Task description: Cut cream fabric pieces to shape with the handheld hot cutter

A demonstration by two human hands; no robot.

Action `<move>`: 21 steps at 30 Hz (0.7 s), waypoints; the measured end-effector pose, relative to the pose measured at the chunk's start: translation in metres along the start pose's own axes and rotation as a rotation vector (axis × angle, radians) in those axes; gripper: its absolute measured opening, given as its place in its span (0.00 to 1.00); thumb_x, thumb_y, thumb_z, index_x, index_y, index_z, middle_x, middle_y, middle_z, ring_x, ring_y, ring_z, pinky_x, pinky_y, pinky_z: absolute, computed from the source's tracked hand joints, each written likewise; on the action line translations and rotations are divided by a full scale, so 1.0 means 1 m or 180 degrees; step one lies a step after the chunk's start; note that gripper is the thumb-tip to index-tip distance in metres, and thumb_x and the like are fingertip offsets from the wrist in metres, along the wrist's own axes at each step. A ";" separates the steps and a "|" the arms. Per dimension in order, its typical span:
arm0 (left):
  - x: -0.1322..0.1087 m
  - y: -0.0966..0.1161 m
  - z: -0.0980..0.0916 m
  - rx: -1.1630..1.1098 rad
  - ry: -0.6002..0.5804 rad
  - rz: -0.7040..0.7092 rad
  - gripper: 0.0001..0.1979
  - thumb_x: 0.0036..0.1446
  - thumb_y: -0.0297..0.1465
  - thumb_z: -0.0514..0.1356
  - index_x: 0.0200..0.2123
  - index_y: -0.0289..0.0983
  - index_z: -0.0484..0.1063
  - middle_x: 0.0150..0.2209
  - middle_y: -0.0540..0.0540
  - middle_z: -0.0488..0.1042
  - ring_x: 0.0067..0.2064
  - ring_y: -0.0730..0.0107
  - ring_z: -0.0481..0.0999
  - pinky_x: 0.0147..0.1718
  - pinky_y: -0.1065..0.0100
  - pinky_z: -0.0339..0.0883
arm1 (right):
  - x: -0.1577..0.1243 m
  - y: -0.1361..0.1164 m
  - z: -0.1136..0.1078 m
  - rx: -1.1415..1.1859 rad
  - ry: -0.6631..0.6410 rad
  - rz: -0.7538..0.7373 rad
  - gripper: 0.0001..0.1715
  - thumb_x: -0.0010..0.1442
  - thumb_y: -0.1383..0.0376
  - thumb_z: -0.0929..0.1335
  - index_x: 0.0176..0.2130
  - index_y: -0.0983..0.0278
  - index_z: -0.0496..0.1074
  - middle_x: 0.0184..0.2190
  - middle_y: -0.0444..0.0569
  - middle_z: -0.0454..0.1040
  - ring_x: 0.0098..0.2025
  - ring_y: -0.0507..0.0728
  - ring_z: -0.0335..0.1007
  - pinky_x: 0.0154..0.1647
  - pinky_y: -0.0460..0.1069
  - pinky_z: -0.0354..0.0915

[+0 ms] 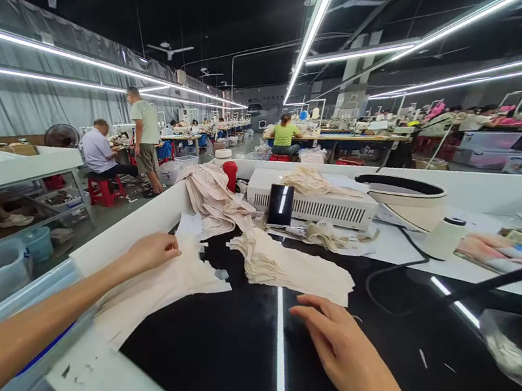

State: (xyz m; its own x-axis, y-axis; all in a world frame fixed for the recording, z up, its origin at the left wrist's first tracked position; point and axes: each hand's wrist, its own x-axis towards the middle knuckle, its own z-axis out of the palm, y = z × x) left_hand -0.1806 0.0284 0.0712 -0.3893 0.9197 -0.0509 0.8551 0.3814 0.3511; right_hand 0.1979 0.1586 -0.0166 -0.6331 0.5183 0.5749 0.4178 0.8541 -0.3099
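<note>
Centrally lies one layered stack of matt cream cloth point(294, 268), edges uneven, on a glossy black tabletop point(217, 347) stretching wide through lower centre; right hand point(335, 336) loose-fingered, grasping nothing, just below it; left hand point(152, 254) curled, grip indeterminable, at thin pale fabric point(167, 289) along the left edge.

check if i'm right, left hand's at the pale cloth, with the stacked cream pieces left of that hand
Not quite: the head view shows the stacked cream pieces right of the left hand, which is at the pale cloth.
</note>
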 end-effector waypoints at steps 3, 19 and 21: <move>-0.009 -0.007 0.009 0.0118 0.0005 0.0000 0.16 0.71 0.38 0.63 0.56 0.36 0.73 0.54 0.41 0.76 0.51 0.57 0.79 0.50 0.52 0.77 | -0.003 -0.015 0.007 0.0169 -0.0120 0.0054 0.21 0.72 0.62 0.60 0.44 0.55 0.82 0.52 0.56 0.81 0.52 0.67 0.82 0.51 0.63 0.79; -0.007 -0.023 0.031 -0.0421 0.0151 -0.0052 0.17 0.70 0.38 0.64 0.56 0.35 0.73 0.54 0.41 0.76 0.51 0.57 0.79 0.49 0.52 0.77 | -0.008 -0.062 0.004 0.0626 -0.0781 -0.0089 0.21 0.72 0.67 0.58 0.43 0.57 0.79 0.51 0.54 0.79 0.45 0.59 0.83 0.44 0.53 0.78; -0.006 -0.025 0.033 -0.0564 0.0191 -0.0086 0.17 0.70 0.38 0.64 0.56 0.35 0.73 0.55 0.41 0.76 0.51 0.56 0.79 0.50 0.52 0.77 | -0.010 -0.064 0.005 0.0687 -0.0805 -0.0114 0.21 0.72 0.68 0.58 0.43 0.57 0.79 0.49 0.53 0.79 0.45 0.59 0.82 0.44 0.52 0.78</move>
State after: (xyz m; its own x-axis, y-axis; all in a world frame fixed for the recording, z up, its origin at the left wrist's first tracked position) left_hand -0.1881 0.0166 0.0321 -0.4357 0.9000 -0.0085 0.7725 0.3788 0.5097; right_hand 0.1738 0.0989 -0.0065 -0.7980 0.4591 0.3905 0.2618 0.8476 -0.4616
